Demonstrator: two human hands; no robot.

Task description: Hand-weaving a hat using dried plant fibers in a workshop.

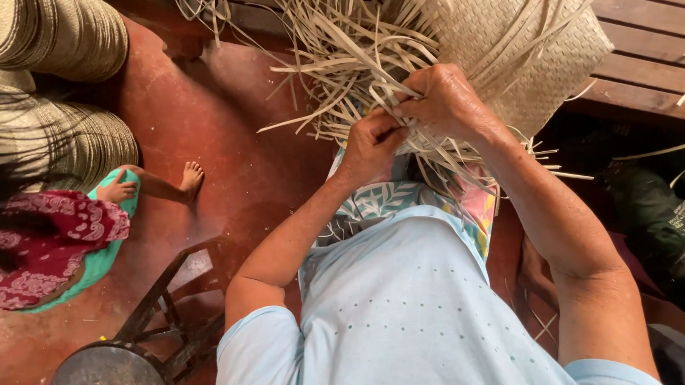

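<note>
Item 1, left hand [371, 142]: I see it clenched on a bunch of loose strips [338, 56] at the mat's unwoven edge, fingers curled in, knuckles toward me.

Item 2, right hand [445, 98]: grasping the same bunch from above, fingers pressed down over the strips, touching the left hand's fingertips.

Item 3, mat [519, 42]: pale woven palm work, held up in front of my lap at the top centre of view; the finished weave lies to the right, the free strips fan out left and downward past both hands.

Item 4, bench [641, 53]: wooden slats, upper right, behind the mat.

Item 5, floor [227, 143]: red, worn, under everything.

Item 6, stool [128, 352]: dark metal frame with round seat, lower left, near my left elbow.

Item 7, another person [63, 240]: at the left edge, red patterned cloth over green, one bare foot [192, 177] on the floor, well apart from my hands.

Item 8, hats [50, 81]: striped woven pieces stacked upper left.
</note>
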